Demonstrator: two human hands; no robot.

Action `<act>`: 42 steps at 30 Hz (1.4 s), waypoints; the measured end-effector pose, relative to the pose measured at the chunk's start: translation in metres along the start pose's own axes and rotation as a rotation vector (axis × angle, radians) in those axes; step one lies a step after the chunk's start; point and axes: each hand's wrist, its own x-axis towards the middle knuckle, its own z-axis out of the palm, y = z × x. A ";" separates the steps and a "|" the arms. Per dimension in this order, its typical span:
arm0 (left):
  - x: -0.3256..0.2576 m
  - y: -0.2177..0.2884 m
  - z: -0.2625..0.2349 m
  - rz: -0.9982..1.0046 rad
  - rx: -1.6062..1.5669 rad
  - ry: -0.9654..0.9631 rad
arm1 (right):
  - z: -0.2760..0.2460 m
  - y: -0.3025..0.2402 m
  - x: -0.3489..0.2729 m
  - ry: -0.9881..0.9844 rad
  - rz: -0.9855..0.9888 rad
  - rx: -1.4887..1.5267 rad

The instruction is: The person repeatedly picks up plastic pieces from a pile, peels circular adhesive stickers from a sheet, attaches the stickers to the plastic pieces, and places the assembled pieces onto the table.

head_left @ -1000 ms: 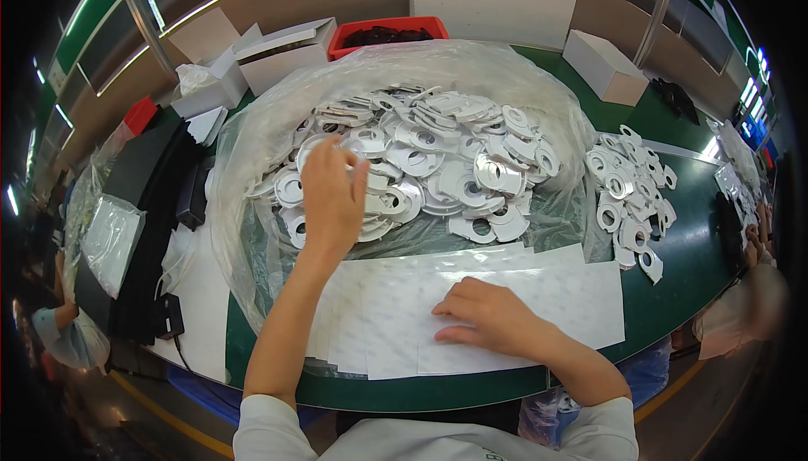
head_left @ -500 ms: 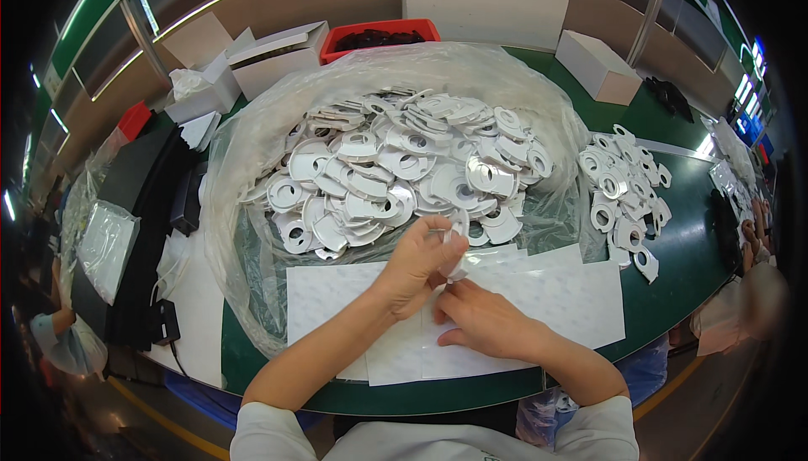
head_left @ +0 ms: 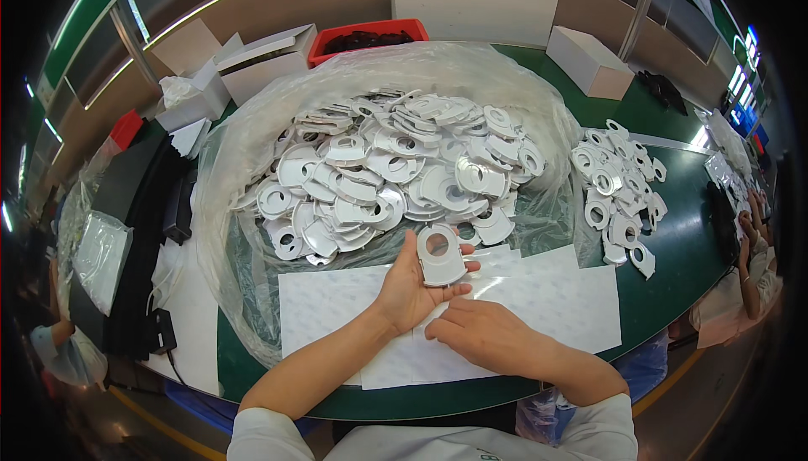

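Observation:
A white plastic plate with a round hole [head_left: 444, 271] lies face up across the fingers of my left hand [head_left: 402, 291], the thumb along its left edge. Just below and to the right, my right hand [head_left: 486, 336] is closed over the white sheets [head_left: 328, 299], its fingers bent inward; whether anything is pinched in them is hidden. Beyond both hands rises a big heap of similar white plates [head_left: 349, 210], heaped on a clear plastic bag [head_left: 240, 137]. Farther right, a smaller group of these plates [head_left: 624, 230] sits on the green tabletop [head_left: 686, 234].
Along the back stand a red bin of dark parts [head_left: 368, 39], an open white carton [head_left: 265, 61] and a closed white box [head_left: 589, 61]. At the left are a black stand [head_left: 135, 209] and a wrapped white packet [head_left: 103, 261]. Other people's hands [head_left: 746, 230] work at far right.
My left hand has turned palm up and opened out, so the plate now lies flat instead of edge-on. My right hand has drawn slightly away from it. The view has shifted a little.

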 end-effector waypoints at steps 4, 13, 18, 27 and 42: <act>0.002 -0.003 -0.010 -0.016 0.040 -0.054 | -0.035 -0.010 0.000 -0.047 -0.013 0.799; -0.005 -0.004 0.009 -0.059 0.220 0.083 | -0.010 0.042 0.011 0.779 0.378 0.971; -0.006 -0.004 0.009 -0.046 0.236 0.060 | -0.002 0.043 0.016 0.707 0.445 0.973; -0.005 -0.004 0.004 -0.045 0.242 0.023 | 0.001 0.048 0.016 0.706 0.458 1.047; -0.006 -0.008 -0.003 0.028 0.098 0.072 | -0.003 0.054 0.013 0.845 0.478 1.132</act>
